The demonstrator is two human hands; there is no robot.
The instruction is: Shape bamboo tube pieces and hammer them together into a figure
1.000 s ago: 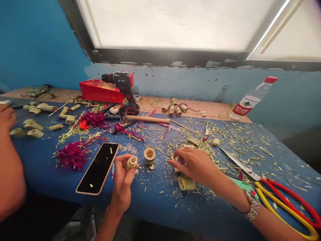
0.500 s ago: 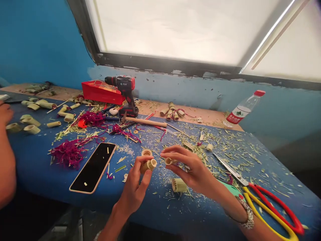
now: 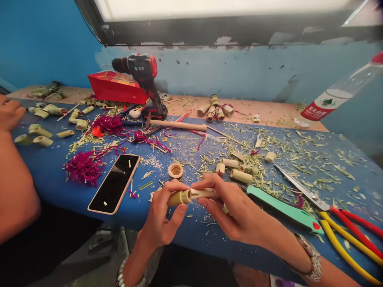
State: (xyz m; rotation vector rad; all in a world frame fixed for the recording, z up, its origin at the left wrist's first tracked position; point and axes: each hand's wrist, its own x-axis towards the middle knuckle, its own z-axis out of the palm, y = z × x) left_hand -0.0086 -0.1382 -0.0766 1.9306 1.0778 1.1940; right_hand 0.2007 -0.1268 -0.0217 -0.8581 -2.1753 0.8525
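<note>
Co-worker's hand: a co-worker's hand (image 3: 10,113) rests at the far left, at 10 o'clock from the person's hands, near the edge of the blue-covered counter (image 3: 50,169).

Cut pieces: short green bamboo sections (image 3: 40,133) lie just beside that hand.

Fibres and phone: a tuft of magenta fibres (image 3: 85,167) lies at 9 o'clock, with a smartphone (image 3: 113,183) face up just to its right.

Back of the counter: a red-and-black cordless drill (image 3: 140,71) stands at 11 o'clock, and a wooden-handled hammer (image 3: 179,125) lies at 12 o'clock.

Left hand: the left hand (image 3: 161,215) is closed around a bamboo tube (image 3: 179,198), held between thumb and fingers just above the counter.

Right hand: the right hand (image 3: 233,209) pinches a slim pale bamboo piece (image 3: 203,193) that meets the tube's end; whether it sits inside is hard to tell.

Right side: a teal-handled tool (image 3: 284,209) lies at 3 o'clock, beside red-and-yellow-handled shears (image 3: 344,227). A plastic water bottle (image 3: 326,101) lies at 2 o'clock.

Risk: if either pinch loosens, the slim piece could slip and drop among the shavings. Twisting too hard could split the bamboo, and a sliding hand could catch a splinter or the shears' blade.
</note>
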